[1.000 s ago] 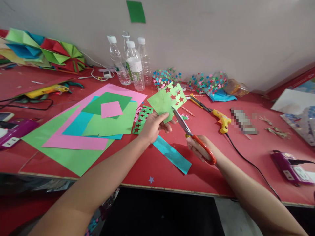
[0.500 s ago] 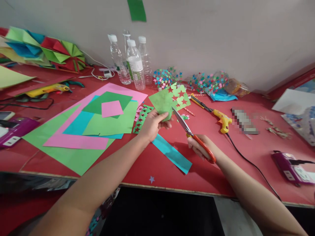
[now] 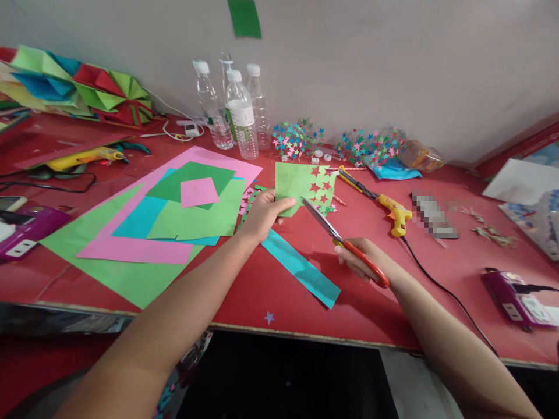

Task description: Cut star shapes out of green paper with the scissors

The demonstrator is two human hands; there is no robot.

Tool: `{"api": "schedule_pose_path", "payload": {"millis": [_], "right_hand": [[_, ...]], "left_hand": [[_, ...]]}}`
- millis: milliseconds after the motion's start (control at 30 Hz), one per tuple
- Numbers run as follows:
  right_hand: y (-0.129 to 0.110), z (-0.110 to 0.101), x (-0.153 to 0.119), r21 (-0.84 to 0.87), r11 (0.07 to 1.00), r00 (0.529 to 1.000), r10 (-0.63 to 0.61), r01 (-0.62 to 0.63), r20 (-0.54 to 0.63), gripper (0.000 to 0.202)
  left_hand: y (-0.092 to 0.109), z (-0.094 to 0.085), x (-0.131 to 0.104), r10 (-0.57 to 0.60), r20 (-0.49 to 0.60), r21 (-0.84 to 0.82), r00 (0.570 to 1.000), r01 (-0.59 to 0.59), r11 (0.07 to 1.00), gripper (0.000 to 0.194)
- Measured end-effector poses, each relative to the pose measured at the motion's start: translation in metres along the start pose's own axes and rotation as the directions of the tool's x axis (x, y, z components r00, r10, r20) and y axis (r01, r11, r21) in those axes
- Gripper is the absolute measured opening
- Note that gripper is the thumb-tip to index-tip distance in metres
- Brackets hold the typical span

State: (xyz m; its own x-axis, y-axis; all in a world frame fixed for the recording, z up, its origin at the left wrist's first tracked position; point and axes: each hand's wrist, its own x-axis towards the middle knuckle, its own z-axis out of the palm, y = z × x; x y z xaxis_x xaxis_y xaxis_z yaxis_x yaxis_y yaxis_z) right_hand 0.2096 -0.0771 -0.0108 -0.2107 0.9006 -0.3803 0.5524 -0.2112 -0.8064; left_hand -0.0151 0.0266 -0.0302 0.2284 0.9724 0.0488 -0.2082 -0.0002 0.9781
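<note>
My left hand (image 3: 266,214) pinches the lower left corner of a light green sheet (image 3: 292,179) held up over the red table (image 3: 279,279). Star-shaped holes run through the right part of the sheet. My right hand (image 3: 361,259) grips red-handled scissors (image 3: 365,263), their blades pointing up and left with the tip at the sheet's lower edge. Below my left hand lies a blue paper strip (image 3: 301,269). Behind that hand, a green strip with star holes (image 3: 248,208) is partly hidden.
Layered coloured sheets (image 3: 131,279) lie at left. Plastic bottles (image 3: 244,125) and bags of paper stars (image 3: 289,139) stand along the wall. A yellow glue gun (image 3: 395,212), its cord, a blurred phone-like object (image 3: 434,215) and a purple power strip (image 3: 517,299) are at right.
The green sheet has turned clockwise and dropped lower, with its top edge now roughly level. My left hand has shifted slightly left, and the scissors have moved a little.
</note>
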Motion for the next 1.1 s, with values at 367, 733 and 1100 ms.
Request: {"api": "schedule_pose_path", "payload": {"millis": [367,733,1100], "right_hand": [[-0.001,0.001,0.0,0.047,0.999,0.998,0.02,-0.022,0.056,0.048],[-0.003,0.01,-0.001,0.136,0.988,0.997,-0.068,0.073,-0.043,0.043],[-0.006,0.02,-0.002,0.124,0.992,1.0,0.019,-0.016,-0.021,0.045]], "left_hand": [[-0.003,-0.009,0.005,-0.048,0.053,0.004,0.997,0.048,0.999,0.016],[0.001,0.008,-0.007,-0.049,0.238,-0.172,0.97,0.092,0.981,0.031],[-0.007,0.017,-0.013,0.064,0.014,-0.109,0.998,-0.062,0.992,0.023]]}}
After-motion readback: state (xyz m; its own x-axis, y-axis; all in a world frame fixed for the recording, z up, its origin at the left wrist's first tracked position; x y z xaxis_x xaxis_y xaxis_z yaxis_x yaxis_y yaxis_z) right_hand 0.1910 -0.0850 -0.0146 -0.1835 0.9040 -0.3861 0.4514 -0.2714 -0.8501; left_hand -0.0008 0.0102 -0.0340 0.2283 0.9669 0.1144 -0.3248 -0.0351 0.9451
